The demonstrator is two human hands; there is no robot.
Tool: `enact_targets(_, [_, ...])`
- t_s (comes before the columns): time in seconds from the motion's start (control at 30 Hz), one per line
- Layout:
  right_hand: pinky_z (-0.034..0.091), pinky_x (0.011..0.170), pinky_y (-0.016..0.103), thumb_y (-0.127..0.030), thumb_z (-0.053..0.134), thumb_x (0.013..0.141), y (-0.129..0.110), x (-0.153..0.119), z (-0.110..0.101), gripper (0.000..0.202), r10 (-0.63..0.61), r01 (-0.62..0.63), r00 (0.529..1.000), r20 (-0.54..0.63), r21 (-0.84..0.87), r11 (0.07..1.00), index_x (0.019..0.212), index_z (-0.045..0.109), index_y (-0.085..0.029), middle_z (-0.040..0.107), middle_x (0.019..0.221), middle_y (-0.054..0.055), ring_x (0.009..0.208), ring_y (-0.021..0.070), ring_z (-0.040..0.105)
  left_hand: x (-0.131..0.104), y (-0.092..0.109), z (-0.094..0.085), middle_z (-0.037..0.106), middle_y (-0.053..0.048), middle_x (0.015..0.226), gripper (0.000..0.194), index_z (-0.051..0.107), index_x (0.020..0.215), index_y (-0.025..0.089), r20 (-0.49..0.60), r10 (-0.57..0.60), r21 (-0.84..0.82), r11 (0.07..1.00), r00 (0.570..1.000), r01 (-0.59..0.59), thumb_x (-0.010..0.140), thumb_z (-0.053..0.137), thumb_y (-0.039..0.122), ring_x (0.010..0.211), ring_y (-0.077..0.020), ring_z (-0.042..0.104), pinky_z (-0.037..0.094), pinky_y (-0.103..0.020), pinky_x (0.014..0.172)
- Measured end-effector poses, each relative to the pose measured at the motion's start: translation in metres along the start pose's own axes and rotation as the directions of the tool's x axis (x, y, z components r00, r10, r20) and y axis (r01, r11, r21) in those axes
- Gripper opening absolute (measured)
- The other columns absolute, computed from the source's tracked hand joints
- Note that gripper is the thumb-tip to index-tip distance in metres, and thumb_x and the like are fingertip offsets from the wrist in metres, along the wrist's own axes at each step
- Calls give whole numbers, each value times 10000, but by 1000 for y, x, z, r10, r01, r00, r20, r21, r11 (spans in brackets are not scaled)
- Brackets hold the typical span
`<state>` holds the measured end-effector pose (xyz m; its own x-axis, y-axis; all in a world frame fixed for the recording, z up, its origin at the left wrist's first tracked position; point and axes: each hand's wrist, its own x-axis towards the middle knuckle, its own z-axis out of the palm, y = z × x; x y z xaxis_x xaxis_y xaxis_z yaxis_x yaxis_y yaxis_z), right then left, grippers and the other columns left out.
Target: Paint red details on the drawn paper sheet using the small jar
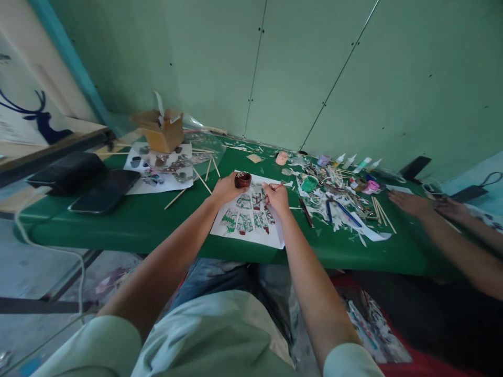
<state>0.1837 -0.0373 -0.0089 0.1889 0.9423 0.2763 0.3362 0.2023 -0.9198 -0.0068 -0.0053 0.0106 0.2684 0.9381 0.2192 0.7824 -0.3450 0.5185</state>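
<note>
Head view: you sit at a green-covered table, both forearms out over a white paper sheet printed with small green and red figures.

Left hand: fingers closed round a small dark-red round pot, held just above the sheet's far edge. Its inside looks dark red; whether that is paint, or how full it is, cannot be told.

Right hand: pinched shut on a thin red-tipped brush, tip pointing left toward the pot and hanging over the sheet's upper figures.

Step, as judged: you are colouring the printed figures, brush somewhere between pot and paper. A next stroke calls for a steady tip kept inside small outlines, with the pot held level near it.

Right of your brush hand: a litter of white paper scraps, blue-handled tools, a green lidded tub, a pink tub, small squeeze bottles; contents unseen. Beyond that, another person's hands rest on the table.

Left of your pot hand: wooden sticks, an open brown cardboard box, contents hidden.
</note>
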Motion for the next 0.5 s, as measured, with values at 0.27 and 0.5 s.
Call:
enact_targets(0.27, [326, 341, 218, -476, 533, 758, 2, 1, 0, 416, 5, -5, 1000, 7, 0, 1000, 464, 421, -203, 411, 304, -56, 270, 89, 381, -2, 3, -3, 636, -110, 991, 528, 466, 1089, 181, 1, 7, 18, 1000, 1000, -7, 693, 567, 516, 910, -296, 599, 412, -349, 725])
enact_targets(0.5, [340, 366, 225, -501, 525, 759, 3, 2, 0, 427, -4, 4, 1000, 12, -21, 1000, 470, 419, -204, 416, 313, -52, 281, 92, 393, -1, 3, -2, 636, -119, 1000, 539, 462, 1098, 177, -2, 6, 19, 1000, 1000, -6, 692, 570, 515, 915, -296, 600, 413, -343, 720])
